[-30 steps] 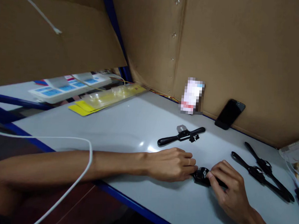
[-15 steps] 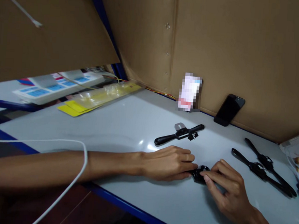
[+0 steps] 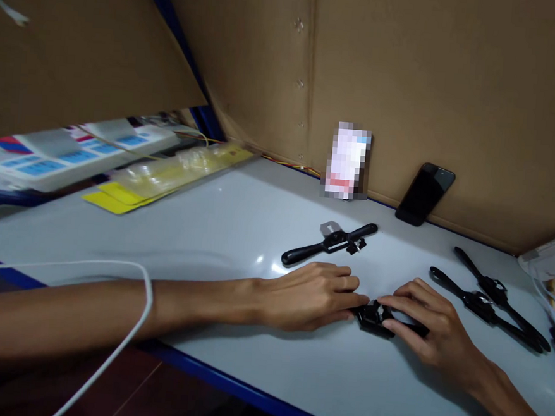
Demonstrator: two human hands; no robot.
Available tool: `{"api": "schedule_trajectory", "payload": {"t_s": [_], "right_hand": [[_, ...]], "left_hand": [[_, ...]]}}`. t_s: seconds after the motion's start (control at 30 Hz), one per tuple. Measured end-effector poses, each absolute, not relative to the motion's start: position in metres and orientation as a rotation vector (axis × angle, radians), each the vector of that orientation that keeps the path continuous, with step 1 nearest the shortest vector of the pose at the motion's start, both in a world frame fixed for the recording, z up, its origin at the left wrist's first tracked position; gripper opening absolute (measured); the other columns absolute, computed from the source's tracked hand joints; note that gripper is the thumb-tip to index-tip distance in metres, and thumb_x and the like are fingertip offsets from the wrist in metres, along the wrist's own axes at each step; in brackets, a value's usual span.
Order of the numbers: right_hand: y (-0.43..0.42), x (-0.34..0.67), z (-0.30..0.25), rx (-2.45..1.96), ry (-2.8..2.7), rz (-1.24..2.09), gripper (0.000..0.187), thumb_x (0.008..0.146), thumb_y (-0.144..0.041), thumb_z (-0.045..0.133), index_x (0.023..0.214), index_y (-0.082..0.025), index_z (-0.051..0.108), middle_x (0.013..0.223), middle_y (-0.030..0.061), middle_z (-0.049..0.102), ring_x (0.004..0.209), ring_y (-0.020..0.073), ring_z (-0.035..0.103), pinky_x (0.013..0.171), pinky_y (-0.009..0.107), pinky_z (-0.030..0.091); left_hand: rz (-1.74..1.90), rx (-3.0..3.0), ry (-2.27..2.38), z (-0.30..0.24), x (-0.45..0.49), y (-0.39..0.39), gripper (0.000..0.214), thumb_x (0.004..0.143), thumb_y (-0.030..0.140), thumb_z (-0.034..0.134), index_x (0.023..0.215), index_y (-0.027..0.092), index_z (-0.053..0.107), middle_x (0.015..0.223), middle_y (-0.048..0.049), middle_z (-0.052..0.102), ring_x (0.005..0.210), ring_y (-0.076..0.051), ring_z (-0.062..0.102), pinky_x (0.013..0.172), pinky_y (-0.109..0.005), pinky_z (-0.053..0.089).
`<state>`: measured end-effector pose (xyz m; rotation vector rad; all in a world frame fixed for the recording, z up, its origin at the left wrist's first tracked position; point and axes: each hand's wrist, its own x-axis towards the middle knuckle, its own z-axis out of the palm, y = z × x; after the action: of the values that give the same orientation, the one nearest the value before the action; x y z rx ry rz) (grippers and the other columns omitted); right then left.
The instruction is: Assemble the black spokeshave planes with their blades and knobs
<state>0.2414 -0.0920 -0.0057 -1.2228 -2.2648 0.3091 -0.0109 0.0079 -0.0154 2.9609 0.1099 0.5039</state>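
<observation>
A black two-handled tool [image 3: 375,317] lies on the white table [image 3: 238,230] between my two hands. My left hand [image 3: 314,296] lies over one handle, fingers closed around it. My right hand [image 3: 424,323] covers the other handle, thumb and forefinger pinching at the tool's middle block. Most of both handles is hidden under my hands.
A second black two-handled tool [image 3: 329,243] with a metal blade lies just behind my left hand. Two more tools [image 3: 489,305] lie to the right. A black phone [image 3: 425,193] leans on the cardboard wall. Yellow packaging [image 3: 166,175] lies at the left; a white cable [image 3: 120,343] crosses my forearm.
The view has shifted slightly left and down. My right hand's fingers have shifted on the tool's middle block; my left hand stays on its handle.
</observation>
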Motion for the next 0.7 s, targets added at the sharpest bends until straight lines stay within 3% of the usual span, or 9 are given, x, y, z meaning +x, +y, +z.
{"api": "schedule_trajectory", "payload": {"t_s": [0.23,0.43,0.6,0.7], "right_hand": [[-0.089,0.24,-0.003,-1.188,-2.374,0.092,0.016,0.099,-0.027,0.06,0.105,-0.018,0.072,0.091,0.0075,0.064,0.08,0.018,0.058,0.066,0.032,0.049],[-0.093,0.228,0.0,-1.167,-2.476,-0.256,0.022,0.102,-0.023,0.054,0.087,-0.015,0.068,0.086,0.007,0.063,0.075,0.0172,0.054,0.064,0.03,0.044],[-0.1,0.219,0.0,-1.235,-2.492,-0.356,0.02,0.101,-0.018,0.05,0.089,-0.016,0.066,0.08,0.0049,0.061,0.074,0.0185,0.052,0.064,0.031,0.042],[-0.104,0.216,0.0,-1.303,-2.432,-0.263,0.019,0.102,-0.026,0.051,0.107,-0.016,0.067,0.088,0.0064,0.062,0.08,0.0197,0.055,0.068,0.033,0.046]], "left_hand": [[0.53,3.016,0.069,-0.016,-0.01,0.006,0.026,0.105,0.023,0.049,0.125,0.013,0.061,0.089,-0.0054,0.064,0.08,-0.02,0.055,0.066,-0.033,0.047],[0.503,2.978,0.079,-0.015,-0.011,0.004,0.022,0.104,0.02,0.047,0.117,0.014,0.064,0.089,-0.0057,0.065,0.079,-0.02,0.054,0.067,-0.033,0.047],[0.535,2.979,0.144,-0.016,-0.012,-0.002,0.026,0.104,0.018,0.043,0.12,0.014,0.064,0.088,-0.0051,0.064,0.077,-0.02,0.053,0.065,-0.032,0.045],[0.59,2.971,0.171,-0.016,-0.011,-0.001,0.028,0.106,0.031,0.045,0.121,0.016,0.065,0.085,-0.0043,0.063,0.076,-0.019,0.053,0.066,-0.032,0.046]]}}
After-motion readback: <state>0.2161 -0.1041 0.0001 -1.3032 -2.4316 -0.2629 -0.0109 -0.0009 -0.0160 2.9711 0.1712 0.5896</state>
